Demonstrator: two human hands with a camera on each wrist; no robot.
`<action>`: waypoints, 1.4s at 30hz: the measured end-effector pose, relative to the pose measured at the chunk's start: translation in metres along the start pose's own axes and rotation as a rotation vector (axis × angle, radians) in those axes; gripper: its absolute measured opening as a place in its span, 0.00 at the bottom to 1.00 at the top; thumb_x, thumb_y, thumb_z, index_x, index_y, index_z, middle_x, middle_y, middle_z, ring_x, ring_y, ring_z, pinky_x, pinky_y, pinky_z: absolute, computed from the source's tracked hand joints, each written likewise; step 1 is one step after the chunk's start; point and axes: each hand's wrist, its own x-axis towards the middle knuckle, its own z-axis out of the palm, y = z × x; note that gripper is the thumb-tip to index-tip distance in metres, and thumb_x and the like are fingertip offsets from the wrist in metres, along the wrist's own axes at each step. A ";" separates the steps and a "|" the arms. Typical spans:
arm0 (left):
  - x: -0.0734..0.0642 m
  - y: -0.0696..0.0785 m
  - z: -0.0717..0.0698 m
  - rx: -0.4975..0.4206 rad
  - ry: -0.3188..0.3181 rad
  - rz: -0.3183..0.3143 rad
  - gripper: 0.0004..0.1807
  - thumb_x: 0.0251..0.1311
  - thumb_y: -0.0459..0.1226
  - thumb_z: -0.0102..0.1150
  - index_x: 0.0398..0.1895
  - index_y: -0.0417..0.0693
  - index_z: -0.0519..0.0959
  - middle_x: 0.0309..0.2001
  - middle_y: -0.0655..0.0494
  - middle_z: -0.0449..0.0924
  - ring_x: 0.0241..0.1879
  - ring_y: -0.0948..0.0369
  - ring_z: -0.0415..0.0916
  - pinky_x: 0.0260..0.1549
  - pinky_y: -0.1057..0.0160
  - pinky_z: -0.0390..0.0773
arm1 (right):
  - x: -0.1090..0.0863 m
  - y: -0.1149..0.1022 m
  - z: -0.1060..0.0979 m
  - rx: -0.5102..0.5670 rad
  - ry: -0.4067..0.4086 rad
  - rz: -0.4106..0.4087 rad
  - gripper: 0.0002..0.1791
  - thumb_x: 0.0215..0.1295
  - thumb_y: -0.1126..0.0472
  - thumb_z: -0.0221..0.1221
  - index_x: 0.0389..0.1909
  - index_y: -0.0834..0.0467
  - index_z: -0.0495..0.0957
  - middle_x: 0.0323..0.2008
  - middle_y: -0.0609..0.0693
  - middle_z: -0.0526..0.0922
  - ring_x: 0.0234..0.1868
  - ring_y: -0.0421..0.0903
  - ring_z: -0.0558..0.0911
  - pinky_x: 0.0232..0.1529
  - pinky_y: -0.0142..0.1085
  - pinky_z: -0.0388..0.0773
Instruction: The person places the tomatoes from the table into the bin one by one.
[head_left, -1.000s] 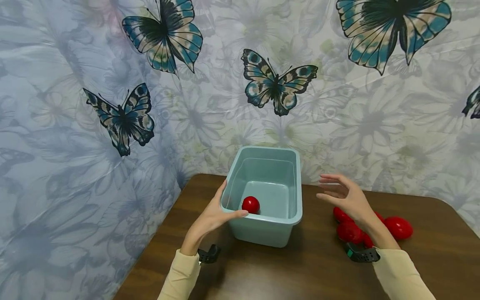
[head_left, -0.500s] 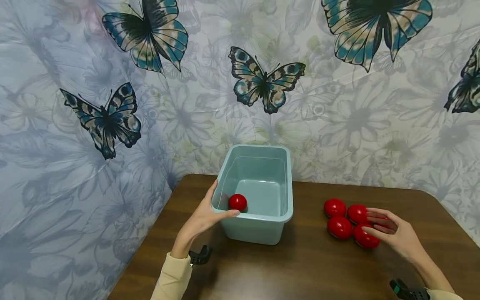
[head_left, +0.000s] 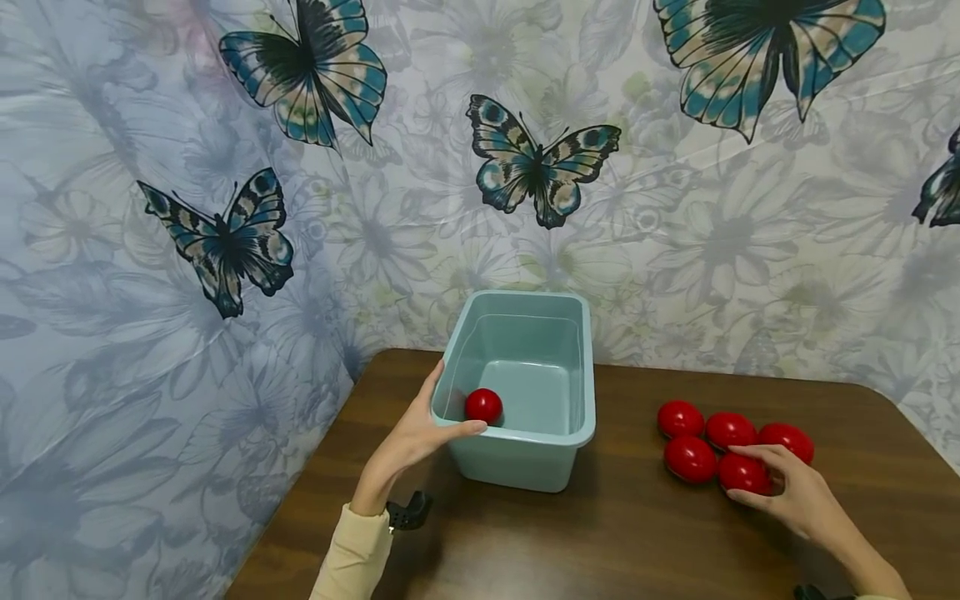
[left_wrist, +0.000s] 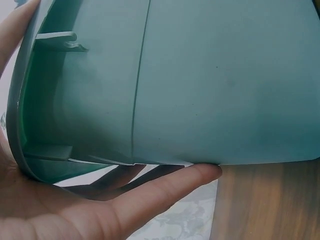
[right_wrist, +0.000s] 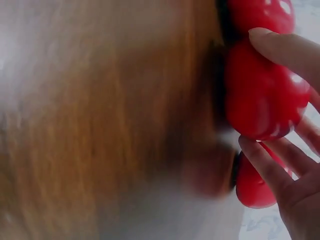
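Note:
My left hand (head_left: 416, 431) grips the near left corner of a light teal plastic bin (head_left: 517, 465), its thumb over the rim and its fingers along the outer side. One glossy red ball (head_left: 483, 405) lies inside, near that corner. At the right, my right hand (head_left: 801, 492) has thumb and fingers around the nearest red ball (head_left: 741, 472) of a cluster on the table. In the right wrist view the thumb lies on one side of this red ball (right_wrist: 265, 95) and fingers on the other. The left wrist view shows the bin's outer wall (left_wrist: 200, 85).
Touching or close to the held ball are several other red balls (head_left: 690, 458) on the brown wooden table (head_left: 615, 542). Behind the table hangs a butterfly-patterned cloth (head_left: 420, 242). Table surface lies between the bin and the cluster.
My right hand has moved from beside the bin to the right and down to the red balls, and now holds the nearest one. My left hand stays on the bin.

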 end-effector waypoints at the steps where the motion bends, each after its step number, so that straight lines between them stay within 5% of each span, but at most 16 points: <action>1: 0.001 0.000 0.001 0.000 0.000 0.001 0.68 0.53 0.51 0.81 0.87 0.62 0.40 0.83 0.50 0.48 0.78 0.44 0.56 0.71 0.35 0.64 | 0.000 0.000 0.001 -0.020 0.015 -0.024 0.35 0.42 0.59 0.85 0.53 0.64 0.84 0.51 0.63 0.81 0.49 0.62 0.83 0.34 0.33 0.82; 2: 0.001 0.001 0.001 0.000 0.000 0.003 0.68 0.53 0.51 0.81 0.87 0.62 0.40 0.83 0.51 0.48 0.78 0.44 0.57 0.71 0.35 0.65 | 0.001 0.001 0.002 -0.030 0.025 -0.040 0.35 0.40 0.60 0.85 0.52 0.64 0.85 0.50 0.64 0.81 0.47 0.68 0.82 0.34 0.37 0.83; 9: 0.001 -0.001 0.003 0.001 0.016 0.005 0.67 0.53 0.50 0.81 0.87 0.61 0.41 0.82 0.50 0.51 0.77 0.44 0.59 0.70 0.36 0.65 | 0.003 0.003 0.010 -0.079 0.063 -0.059 0.36 0.35 0.57 0.87 0.51 0.60 0.86 0.48 0.59 0.84 0.46 0.61 0.83 0.37 0.40 0.82; 15: 0.000 0.000 0.006 -0.004 0.019 0.009 0.67 0.53 0.50 0.81 0.87 0.61 0.41 0.82 0.50 0.51 0.77 0.44 0.59 0.70 0.36 0.66 | 0.004 0.007 0.011 -0.053 0.064 -0.017 0.38 0.36 0.59 0.86 0.53 0.65 0.84 0.49 0.65 0.83 0.48 0.70 0.81 0.38 0.57 0.82; 20: -0.001 0.002 0.010 -0.008 0.030 0.010 0.67 0.53 0.49 0.81 0.87 0.60 0.40 0.83 0.49 0.51 0.77 0.43 0.59 0.70 0.36 0.65 | 0.009 0.012 0.013 -0.062 0.080 -0.034 0.37 0.35 0.59 0.87 0.52 0.63 0.85 0.47 0.60 0.83 0.46 0.63 0.82 0.37 0.48 0.83; 27: -0.001 0.003 0.015 -0.016 0.040 0.016 0.67 0.54 0.49 0.81 0.87 0.59 0.40 0.83 0.49 0.50 0.77 0.42 0.58 0.71 0.36 0.65 | 0.012 0.017 0.013 -0.050 0.065 -0.050 0.37 0.35 0.60 0.86 0.51 0.63 0.85 0.47 0.58 0.82 0.48 0.68 0.82 0.36 0.48 0.82; 30: 0.010 0.001 0.017 -0.021 0.046 0.022 0.67 0.54 0.48 0.81 0.87 0.60 0.40 0.83 0.48 0.50 0.77 0.42 0.59 0.71 0.36 0.65 | 0.024 0.024 0.015 -0.040 0.063 -0.059 0.36 0.35 0.61 0.86 0.51 0.63 0.85 0.47 0.58 0.82 0.48 0.68 0.82 0.36 0.49 0.82; 33: 0.021 0.000 0.019 -0.024 0.052 0.029 0.67 0.54 0.48 0.81 0.87 0.60 0.40 0.83 0.48 0.50 0.77 0.42 0.59 0.70 0.36 0.65 | 0.036 0.033 0.018 -0.039 0.073 -0.061 0.35 0.35 0.60 0.86 0.50 0.61 0.86 0.46 0.57 0.82 0.48 0.45 0.82 0.35 0.43 0.82; 37: 0.033 -0.003 0.021 -0.021 0.061 0.033 0.67 0.54 0.48 0.81 0.87 0.59 0.40 0.83 0.49 0.49 0.77 0.42 0.58 0.71 0.36 0.65 | 0.051 0.043 0.024 -0.030 0.096 -0.066 0.35 0.34 0.59 0.87 0.49 0.59 0.87 0.46 0.55 0.83 0.44 0.19 0.66 0.33 0.30 0.76; 42: 0.050 -0.007 0.024 -0.020 0.074 0.042 0.67 0.54 0.48 0.81 0.87 0.59 0.40 0.83 0.48 0.50 0.77 0.41 0.58 0.71 0.36 0.65 | 0.071 0.056 0.029 -0.004 0.113 -0.074 0.35 0.33 0.59 0.87 0.48 0.59 0.87 0.46 0.56 0.84 0.42 0.18 0.67 0.33 0.26 0.73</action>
